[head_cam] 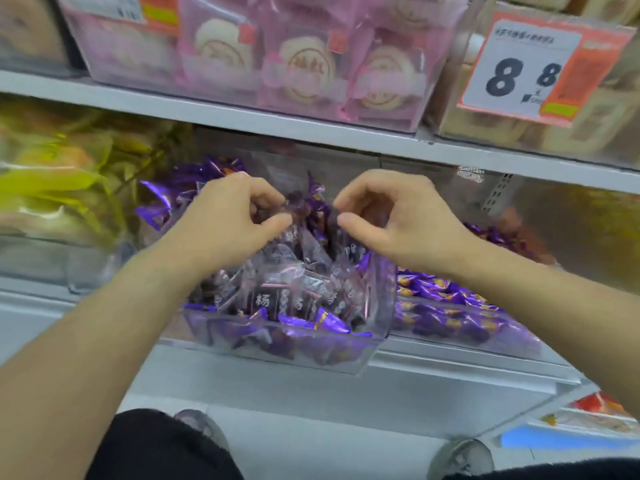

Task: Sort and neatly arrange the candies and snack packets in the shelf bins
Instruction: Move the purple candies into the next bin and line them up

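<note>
A clear plastic bin (pixel 363 355) on the middle shelf holds several purple-wrapped candies (pixel 329 322) with dark, clear-wrapped candies (pixel 277 292) piled on top. Both my hands reach into the back of this bin. My left hand (pixel 228 216) has its fingers curled and pinches a dark candy (pixel 294 199) near the top of the pile. My right hand (pixel 398 213) hovers just to the right with thumb and forefinger curved toward each other. Whether they hold anything I cannot tell.
A second bin (pixel 485 337) of purple candies sits to the right. Yellow snack packets (pixel 59 181) fill the bin at left. Above, a bin of pink-wrapped round cakes (pixel 304 67) and a price tag (pixel 519 67) sit on the upper shelf (pixel 207 112).
</note>
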### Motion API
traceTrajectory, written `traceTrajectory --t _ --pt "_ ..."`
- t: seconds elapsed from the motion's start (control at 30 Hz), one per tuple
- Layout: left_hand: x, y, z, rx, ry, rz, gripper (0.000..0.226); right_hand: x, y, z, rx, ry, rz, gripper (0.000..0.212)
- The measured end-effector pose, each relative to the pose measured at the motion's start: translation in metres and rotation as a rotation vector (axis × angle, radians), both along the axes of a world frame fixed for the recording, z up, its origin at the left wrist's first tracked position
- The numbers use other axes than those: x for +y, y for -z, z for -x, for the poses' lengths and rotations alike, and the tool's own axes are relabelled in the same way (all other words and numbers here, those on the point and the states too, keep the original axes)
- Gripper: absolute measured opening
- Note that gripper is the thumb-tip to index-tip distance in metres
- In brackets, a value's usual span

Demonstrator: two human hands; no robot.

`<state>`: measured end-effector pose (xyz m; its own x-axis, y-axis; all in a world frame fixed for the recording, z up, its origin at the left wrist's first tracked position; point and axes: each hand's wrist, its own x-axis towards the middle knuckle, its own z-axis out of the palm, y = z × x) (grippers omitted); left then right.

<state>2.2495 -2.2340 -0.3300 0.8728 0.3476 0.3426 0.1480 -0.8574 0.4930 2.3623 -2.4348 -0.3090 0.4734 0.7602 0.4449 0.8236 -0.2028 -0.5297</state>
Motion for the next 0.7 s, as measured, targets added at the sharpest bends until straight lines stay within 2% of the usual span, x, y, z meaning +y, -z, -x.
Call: traceTrajectory --t 0.07,0.13,0.2,0.23,0.33,0.4,0.47,0.6,0.7 --pt "0.013 0.012 0.004 -0.008 0.022 0.021 0.037 0.035 0.002 -0.019 -0.118 0.082 0.158 0.020" --pt "0.011 0.023 0.005 0.033 0.131 0.086 0.045 0.062 0.004 -0.042 -0.225 0.194 0.428 0.043" --pt "0.003 0.031 0.002 0.127 0.219 0.083 0.048 0.080 0.009 -0.059 -0.222 0.225 0.633 0.067" --pt "0.000 0.034 -0.001 0.163 0.243 0.044 0.046 0.086 0.011 -0.065 -0.184 0.224 0.659 0.070" --pt "0.003 0.036 -0.008 0.166 0.254 0.033 0.045 0.098 0.019 -0.077 -0.166 0.279 0.548 0.044" --pt "0.008 0.036 -0.008 0.154 0.256 0.072 0.046 0.100 0.022 -0.081 -0.204 0.338 0.515 0.036" --pt "0.011 0.038 -0.009 0.121 0.247 0.139 0.042 0.098 0.024 -0.083 -0.164 0.342 0.475 0.030" --pt "0.013 0.038 -0.011 -0.050 0.120 0.310 0.038 0.093 0.020 -0.081 0.070 0.250 0.266 0.016" --pt "0.014 0.031 -0.012 -0.216 0.034 0.521 0.034 0.089 0.015 -0.060 0.327 0.046 0.165 0.011"
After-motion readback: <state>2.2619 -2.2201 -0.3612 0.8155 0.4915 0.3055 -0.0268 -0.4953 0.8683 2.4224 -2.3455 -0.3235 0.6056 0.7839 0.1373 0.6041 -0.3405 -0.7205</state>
